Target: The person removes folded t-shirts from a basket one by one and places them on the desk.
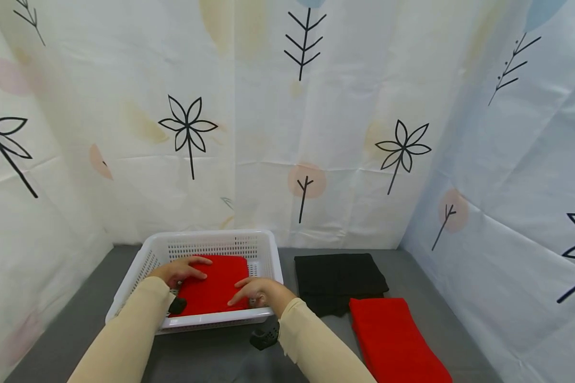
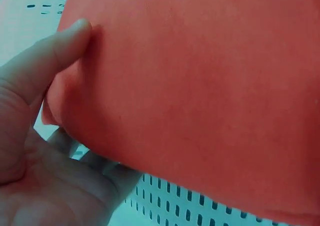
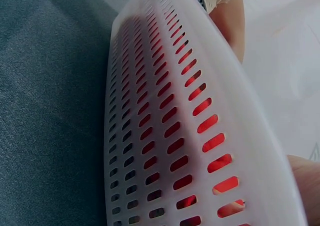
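Observation:
A folded red cloth [image 1: 215,284] lies inside a white perforated plastic basket [image 1: 196,321]. My left hand [image 1: 179,270] holds the cloth's left edge. In the left wrist view, the thumb of my left hand [image 2: 45,136] presses on top of the red cloth [image 2: 200,95], and the other fingers pass beneath it. At the cloth's right edge, my right hand [image 1: 263,291] reaches over the basket rim and grips it, thumb on top. The basket's wall [image 3: 165,110] hides most of that hand in the right wrist view, and red shows through the slots.
A folded black cloth [image 1: 337,279] lies right of the basket on the grey table [image 1: 211,354]. Nearer, another folded red cloth [image 1: 395,340] lies at the right. Patterned white curtains [image 1: 268,122] stand behind and on both sides.

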Tool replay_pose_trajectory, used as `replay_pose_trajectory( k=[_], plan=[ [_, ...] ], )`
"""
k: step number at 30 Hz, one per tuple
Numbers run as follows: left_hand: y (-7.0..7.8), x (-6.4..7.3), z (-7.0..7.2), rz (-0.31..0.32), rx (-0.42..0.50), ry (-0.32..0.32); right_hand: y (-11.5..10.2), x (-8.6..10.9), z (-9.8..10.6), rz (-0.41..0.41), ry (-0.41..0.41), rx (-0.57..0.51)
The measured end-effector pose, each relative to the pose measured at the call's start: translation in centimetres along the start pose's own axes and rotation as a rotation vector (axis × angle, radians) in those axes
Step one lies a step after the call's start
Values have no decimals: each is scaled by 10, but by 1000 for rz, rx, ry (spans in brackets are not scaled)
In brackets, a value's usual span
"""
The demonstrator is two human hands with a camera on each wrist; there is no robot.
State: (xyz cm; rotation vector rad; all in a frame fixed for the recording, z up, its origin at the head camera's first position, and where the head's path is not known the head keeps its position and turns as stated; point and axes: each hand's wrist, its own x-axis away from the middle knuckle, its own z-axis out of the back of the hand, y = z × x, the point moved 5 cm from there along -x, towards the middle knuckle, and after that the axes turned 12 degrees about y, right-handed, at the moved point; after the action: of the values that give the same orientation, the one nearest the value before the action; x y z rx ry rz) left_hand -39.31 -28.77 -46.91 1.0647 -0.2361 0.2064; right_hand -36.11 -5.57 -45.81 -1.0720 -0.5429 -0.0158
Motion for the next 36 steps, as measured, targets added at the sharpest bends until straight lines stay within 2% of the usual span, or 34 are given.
replay_pose_trajectory(
  k=[8, 15, 24, 30, 36],
  plan=[
    [-1, 0, 2, -8, -13, 52, -1, 0, -4, -5, -34, -15],
    [2, -2, -7, -40, 3, 30, 2, 2, -2, 21, -51, 18],
    [3, -1, -2, -36, 14, 37, 0, -1, -8, 9, -106, -34],
    [6, 1, -2, -34, 12, 44, 0, -1, -6, 13, -94, -55],
    [6, 0, -1, -44, 3, 77, 0, -2, -6, 7, -82, -99]
  ],
)
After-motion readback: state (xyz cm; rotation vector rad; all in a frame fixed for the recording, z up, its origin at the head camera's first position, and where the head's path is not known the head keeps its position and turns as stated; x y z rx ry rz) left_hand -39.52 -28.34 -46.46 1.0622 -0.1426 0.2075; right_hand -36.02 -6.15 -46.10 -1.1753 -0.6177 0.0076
